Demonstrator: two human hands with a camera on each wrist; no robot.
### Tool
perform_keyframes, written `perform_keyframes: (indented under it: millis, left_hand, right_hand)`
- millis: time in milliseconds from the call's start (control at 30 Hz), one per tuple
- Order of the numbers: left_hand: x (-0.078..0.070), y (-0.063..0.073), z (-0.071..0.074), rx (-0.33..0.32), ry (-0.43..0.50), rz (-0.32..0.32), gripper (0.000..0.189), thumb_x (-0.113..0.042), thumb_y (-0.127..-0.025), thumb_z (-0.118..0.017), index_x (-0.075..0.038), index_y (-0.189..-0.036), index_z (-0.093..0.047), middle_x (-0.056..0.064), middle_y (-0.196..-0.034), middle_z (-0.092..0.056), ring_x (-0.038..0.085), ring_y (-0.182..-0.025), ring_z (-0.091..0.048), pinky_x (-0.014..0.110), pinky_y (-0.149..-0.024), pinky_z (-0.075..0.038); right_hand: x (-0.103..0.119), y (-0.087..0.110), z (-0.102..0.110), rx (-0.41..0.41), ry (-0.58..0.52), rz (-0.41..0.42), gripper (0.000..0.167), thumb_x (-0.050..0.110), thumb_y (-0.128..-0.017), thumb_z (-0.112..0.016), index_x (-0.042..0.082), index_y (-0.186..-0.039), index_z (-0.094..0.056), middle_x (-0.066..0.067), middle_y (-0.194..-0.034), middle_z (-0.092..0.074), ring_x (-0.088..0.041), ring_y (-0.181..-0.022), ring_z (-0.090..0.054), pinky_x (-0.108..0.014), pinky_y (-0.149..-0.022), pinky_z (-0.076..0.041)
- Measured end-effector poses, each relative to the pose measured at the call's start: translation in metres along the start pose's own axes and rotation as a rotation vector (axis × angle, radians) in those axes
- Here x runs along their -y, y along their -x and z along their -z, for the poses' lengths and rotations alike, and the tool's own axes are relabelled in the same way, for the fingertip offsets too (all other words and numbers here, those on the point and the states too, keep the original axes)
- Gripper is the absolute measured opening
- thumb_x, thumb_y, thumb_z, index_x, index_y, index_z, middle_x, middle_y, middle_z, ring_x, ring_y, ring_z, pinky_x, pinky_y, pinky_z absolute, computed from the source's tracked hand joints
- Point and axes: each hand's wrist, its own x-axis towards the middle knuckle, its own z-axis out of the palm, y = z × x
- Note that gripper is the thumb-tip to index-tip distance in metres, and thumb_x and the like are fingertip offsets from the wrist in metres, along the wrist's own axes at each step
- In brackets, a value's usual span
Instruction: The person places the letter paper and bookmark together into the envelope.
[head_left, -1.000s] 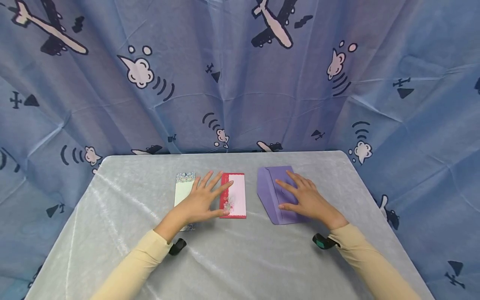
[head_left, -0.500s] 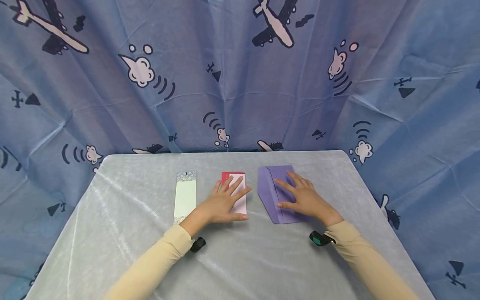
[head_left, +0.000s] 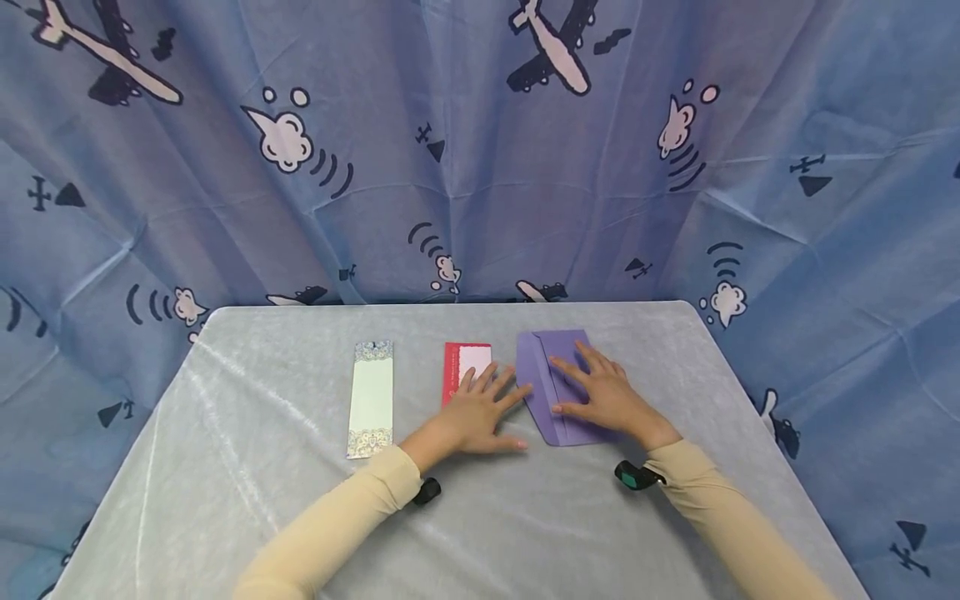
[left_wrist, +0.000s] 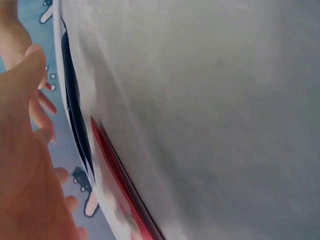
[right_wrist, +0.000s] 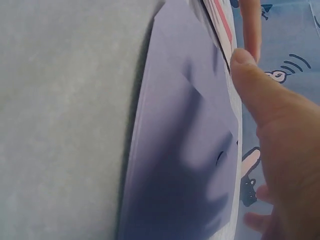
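A purple envelope (head_left: 534, 367) lies on the table with its pointed flap toward the left. Over it is my right hand (head_left: 617, 398), fingers spread, its shadow falling on the paper in the right wrist view. To the left lies a red card (head_left: 452, 367) with a pale pink panel. My left hand (head_left: 474, 421) is above that card's near part, hiding it from the head view; its fingers are spread and the fingertips reach the envelope's left edge in this view. Neither hand grips anything. In the left wrist view the red card (left_wrist: 115, 172) shows beside the left hand's palm.
A long pale green card with floral ends (head_left: 371, 396) lies at the left of the row. A grey-white velvety cloth (head_left: 225, 467) covers the table. Behind its far edge hangs a blue curtain (head_left: 450, 150) printed with aeroplanes.
My left hand has swept right, from beside the pale green card across the red card to near the envelope, uncovering the green card. The right hand has barely moved.
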Motion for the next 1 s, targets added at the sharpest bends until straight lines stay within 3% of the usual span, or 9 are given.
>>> perform_keyframes:
  millis: [400,700,1000]
  left_hand:
    - [-0.018,-0.022,-0.004,0.025,-0.098,0.084,0.092,-0.083,-0.084,-0.041,-0.035,-0.159,-0.015,0.006,-0.169,-0.010,0.035,-0.156,-0.011,0.058,-0.123,-0.014]
    - [-0.026,-0.037,-0.008,0.087,-0.091,0.140,0.096,-0.085,-0.084,-0.039,-0.033,-0.160,-0.012,0.008,-0.169,-0.005,0.034,-0.156,-0.008,0.057,-0.124,-0.013]
    - [-0.030,-0.041,-0.011,0.102,-0.110,0.166,0.100,-0.084,-0.084,-0.039,-0.027,-0.160,-0.012,0.009,-0.169,-0.006,0.032,-0.157,-0.009,0.054,-0.125,-0.014]
  right_hand:
    - [0.004,-0.004,-0.004,-0.004,0.010,-0.032,0.083,0.061,-0.080,-0.071,0.024,-0.150,-0.044,-0.033,-0.159,-0.022,-0.056,-0.144,-0.025,-0.077,-0.106,-0.025]
    - [0.007,-0.007,-0.005,-0.008,0.011,-0.033,0.081,0.061,-0.080,-0.072,0.023,-0.148,-0.047,-0.034,-0.158,-0.023,-0.058,-0.142,-0.027,-0.076,-0.101,-0.033]
    - [0.007,-0.008,-0.011,-0.006,0.017,-0.030,0.080,0.059,-0.080,-0.072,0.022,-0.147,-0.049,-0.037,-0.156,-0.024,-0.061,-0.138,-0.031,-0.077,-0.094,-0.038]
